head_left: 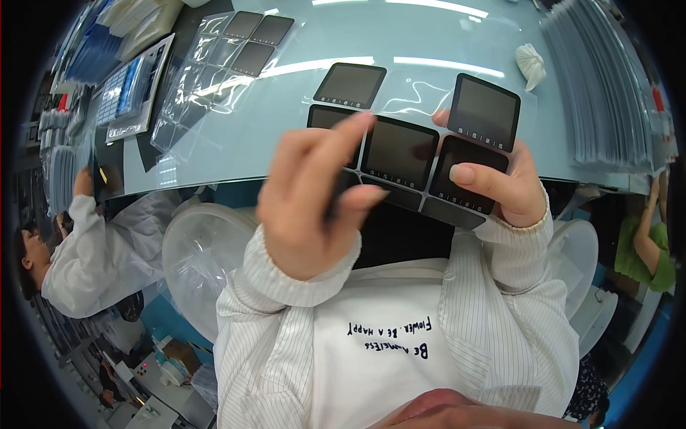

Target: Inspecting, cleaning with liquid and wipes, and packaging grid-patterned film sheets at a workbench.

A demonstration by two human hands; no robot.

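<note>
Several square dark glass panels, each with a row of small pale marks along its lower edge, lie in a clear plastic pocket sheet tilted over the table's near edge. My right hand grips its right side, the thumb pressed on one dark panel and the fingers mostly hidden behind. Over the sheet's left part, my left hand has its index finger and thumb apart, slightly blurred. Its index fingertip is beside the middle panel; I cannot tell whether it touches. That hand covers part of the left panel.
A similar clear pocket sheet with a few dark panels lies at the far left of the glass table. Stacked clear sheets stand right, near a crumpled white wad. White round bins flank me. Another person sits left.
</note>
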